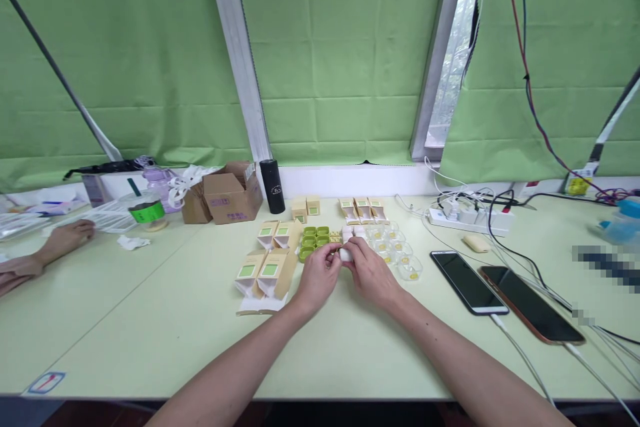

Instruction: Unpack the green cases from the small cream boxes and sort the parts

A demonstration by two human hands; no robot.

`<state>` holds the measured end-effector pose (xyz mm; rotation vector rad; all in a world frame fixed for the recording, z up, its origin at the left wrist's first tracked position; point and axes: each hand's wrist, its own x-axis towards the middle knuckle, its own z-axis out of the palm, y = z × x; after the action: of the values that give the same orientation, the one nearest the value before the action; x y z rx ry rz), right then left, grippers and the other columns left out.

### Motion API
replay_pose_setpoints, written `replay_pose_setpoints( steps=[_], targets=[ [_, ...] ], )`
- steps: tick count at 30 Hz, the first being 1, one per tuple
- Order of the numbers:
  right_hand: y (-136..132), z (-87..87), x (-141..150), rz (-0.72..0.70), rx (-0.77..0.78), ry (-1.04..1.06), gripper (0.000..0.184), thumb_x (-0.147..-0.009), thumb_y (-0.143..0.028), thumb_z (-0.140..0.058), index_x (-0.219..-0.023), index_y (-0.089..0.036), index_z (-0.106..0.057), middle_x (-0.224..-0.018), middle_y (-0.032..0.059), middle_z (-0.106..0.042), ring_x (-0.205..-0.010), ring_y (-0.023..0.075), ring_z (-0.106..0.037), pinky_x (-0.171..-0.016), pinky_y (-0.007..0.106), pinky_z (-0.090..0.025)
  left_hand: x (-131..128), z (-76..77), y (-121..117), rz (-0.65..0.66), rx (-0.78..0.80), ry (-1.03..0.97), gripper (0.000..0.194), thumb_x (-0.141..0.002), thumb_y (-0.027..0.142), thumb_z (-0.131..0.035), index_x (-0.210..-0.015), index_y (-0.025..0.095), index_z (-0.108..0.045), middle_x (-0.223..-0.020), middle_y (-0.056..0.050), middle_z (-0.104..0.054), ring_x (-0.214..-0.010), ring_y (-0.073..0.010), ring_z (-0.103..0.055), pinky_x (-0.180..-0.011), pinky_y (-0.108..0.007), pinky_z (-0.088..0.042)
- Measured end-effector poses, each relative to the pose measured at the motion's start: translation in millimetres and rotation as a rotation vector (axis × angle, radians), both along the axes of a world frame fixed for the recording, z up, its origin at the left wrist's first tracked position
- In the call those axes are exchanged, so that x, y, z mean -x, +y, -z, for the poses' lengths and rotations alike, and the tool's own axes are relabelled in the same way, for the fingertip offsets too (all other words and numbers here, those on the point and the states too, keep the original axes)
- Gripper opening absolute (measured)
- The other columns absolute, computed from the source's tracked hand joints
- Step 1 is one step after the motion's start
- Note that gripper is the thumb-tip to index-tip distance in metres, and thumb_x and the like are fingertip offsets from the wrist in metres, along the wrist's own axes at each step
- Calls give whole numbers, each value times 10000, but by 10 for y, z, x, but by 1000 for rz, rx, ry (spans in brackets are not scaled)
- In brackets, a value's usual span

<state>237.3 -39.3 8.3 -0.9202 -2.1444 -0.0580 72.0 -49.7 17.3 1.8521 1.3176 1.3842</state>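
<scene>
Between the fingertips of both hands is a small white rounded piece (pixel 346 254). My right hand (pixel 371 272) is closed on it, and my left hand (pixel 319 275) pinches at its left side; what exactly the left fingers grip is partly hidden. More white pieces (pixel 353 231) sit just beyond the fingers. Left of them are several small green square cups (pixel 310 241), partly covered by my left hand. To the right are clear plastic cups (pixel 401 245) with yellow spots inside. Small tan boxes with green labels (pixel 273 267) lie open-flapped by my left hand.
More open tan boxes (pixel 364 209) and small closed boxes (pixel 306 207) stand farther back. Behind are a cardboard carton (pixel 233 193) and a black cylinder (pixel 273 187). Two phones (pixel 469 282) with cables and a power strip (pixel 470 219) occupy the right. Another person's hand (pixel 70 238) rests far left.
</scene>
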Motion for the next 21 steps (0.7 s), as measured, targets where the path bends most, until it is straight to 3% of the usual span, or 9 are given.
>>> replay_pose_setpoints(
  steps=[5,12,17,21],
  targets=[
    [9,10,4,-13,25,28,280,-1019,-171,-456,-1290,-202,-521,-1228,159,-586,-1018,293,-649,-808,460,-601,-10,-20,10,11,20,-46,243,-901,179,-562,-1050,186,-754,-959,-62,-794,-775,-199,-742,-711,-295,-578],
    [25,17,-57,-113,130,225,253,-1004,-190,-511,-1251,-236,-539,-1232,132,-566,-1110,279,-621,-922,475,-584,28,-9,29,40,24,-75,276,-924,312,-629,-1140,178,-738,-1027,-96,-782,-828,-213,-723,-770,-339,-576],
    [2,16,-37,-199,299,440,209,-981,-269,-581,-1189,-246,-579,-1186,99,-563,-882,199,-636,-738,373,-622,104,-90,-16,71,-85,42,311,-890,325,-693,-1181,217,-720,-1206,-108,-719,-1022,-250,-664,-906,-390,-523],
    [-32,-4,24,-294,529,643,230,-968,-360,-606,-1174,-258,-611,-1172,72,-576,-812,164,-654,-685,341,-638,121,-128,-35,170,-27,-66,365,-894,363,-709,-1226,213,-687,-1298,-118,-685,-1178,-279,-636,-993,-407,-491]
  ],
)
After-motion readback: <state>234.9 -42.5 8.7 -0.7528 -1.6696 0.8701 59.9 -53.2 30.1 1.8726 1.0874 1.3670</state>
